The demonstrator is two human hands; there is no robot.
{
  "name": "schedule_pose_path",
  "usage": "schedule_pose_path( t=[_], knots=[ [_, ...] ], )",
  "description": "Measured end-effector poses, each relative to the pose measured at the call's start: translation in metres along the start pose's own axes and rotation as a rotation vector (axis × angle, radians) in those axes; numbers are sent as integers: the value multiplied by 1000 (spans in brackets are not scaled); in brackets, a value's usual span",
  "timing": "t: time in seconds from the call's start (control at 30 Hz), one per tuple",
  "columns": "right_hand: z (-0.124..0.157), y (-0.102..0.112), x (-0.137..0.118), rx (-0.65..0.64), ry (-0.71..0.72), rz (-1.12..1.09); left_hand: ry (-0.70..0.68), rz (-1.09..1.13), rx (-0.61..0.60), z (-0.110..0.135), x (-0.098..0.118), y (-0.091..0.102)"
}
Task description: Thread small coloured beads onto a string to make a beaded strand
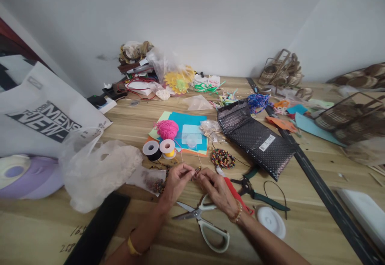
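Observation:
My left hand [176, 180] and my right hand [217, 188] meet above the wooden table, thumbs and fingertips pinched together. A thin cord with a few small beads [197, 170] seems to run between the fingertips; its detail is too small to make out. Below them lie open scissors [197, 214] with pale handles. Just beyond the right hand is a coil of multicoloured beads [222, 158]. By the left hand rests a clear bag of dark beads [152, 181]. Farther off stand a black thread spool [152, 151] and a yellow thread spool [167, 148].
Pink yarn [167, 129] sits on blue paper [192, 119]. Green-handled pliers [249, 188], a white spool [271, 221] and a black bubble mailer [255, 136] lie to the right. Plastic bags [99, 168] and a purple-and-white cap [33, 176] are on the left; woven baskets [281, 70] stand behind.

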State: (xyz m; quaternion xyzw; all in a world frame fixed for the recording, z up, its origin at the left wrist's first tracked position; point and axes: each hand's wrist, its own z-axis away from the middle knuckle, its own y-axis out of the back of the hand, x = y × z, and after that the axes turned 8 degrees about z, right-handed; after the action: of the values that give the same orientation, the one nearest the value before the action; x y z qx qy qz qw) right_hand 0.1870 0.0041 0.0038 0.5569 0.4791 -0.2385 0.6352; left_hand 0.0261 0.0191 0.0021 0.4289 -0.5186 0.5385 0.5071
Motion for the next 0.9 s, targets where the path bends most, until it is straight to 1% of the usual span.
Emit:
schedule_pose_path(
  t=[0.13,0.43,0.57,0.73,0.9],
  knots=[
    [0,1,-1,-4,-24,-28,42,106,-14,-2,0,2],
    [0,0,4,-4,-55,-69,112,216,-28,-3,-5,4],
    [-1,0,6,-6,-70,-88,119,216,-36,-4,-7,4],
    [-1,2,6,21,-40,-61,106,215,-44,-4,-6,3],
    [-2,1,10,59,-21,-9,82,151,-30,-3,-4,3]
  ],
)
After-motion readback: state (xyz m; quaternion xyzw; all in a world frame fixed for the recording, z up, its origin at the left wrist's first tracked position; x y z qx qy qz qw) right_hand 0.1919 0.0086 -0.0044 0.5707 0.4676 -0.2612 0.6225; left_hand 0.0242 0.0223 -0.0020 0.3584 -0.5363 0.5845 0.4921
